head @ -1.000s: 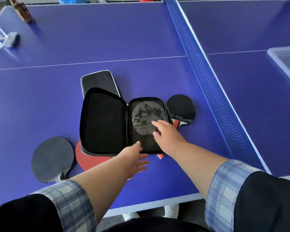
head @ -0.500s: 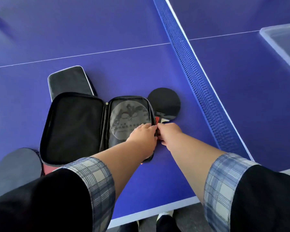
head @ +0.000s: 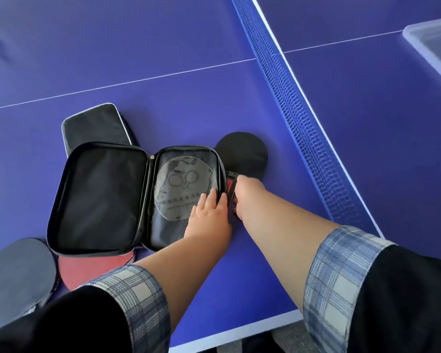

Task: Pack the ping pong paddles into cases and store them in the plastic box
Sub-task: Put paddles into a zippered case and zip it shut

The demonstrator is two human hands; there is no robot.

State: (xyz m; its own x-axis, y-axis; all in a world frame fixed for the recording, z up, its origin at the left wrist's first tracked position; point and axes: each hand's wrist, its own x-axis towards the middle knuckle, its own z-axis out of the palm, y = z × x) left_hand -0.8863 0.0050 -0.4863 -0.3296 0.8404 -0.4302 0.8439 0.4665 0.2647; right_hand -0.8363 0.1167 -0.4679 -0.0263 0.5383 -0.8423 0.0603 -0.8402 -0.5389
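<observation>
The open case (head: pixel 135 197) lies flat on the table (head: pixel 163 72). The left hand (head: pixel 209 215) presses flat on its right half; the right hand (head: pixel 245 197) closes on the handle of the black paddle (head: pixel 242 154) alongside. Likely next: lifting that paddle into the case.

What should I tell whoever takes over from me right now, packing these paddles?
Left hand: flat on the right half of the open case, steadying it.
Right hand: at the handle of the black paddle just right of the case; whether it grips yet is hidden.
Also here: a red paddle partly under the case, a grey-faced paddle at far left, a closed case behind.
Plastic box: beyond the net, far right.
Done: case opened. Left: paddles into cases, zip them, cases into the box.
</observation>
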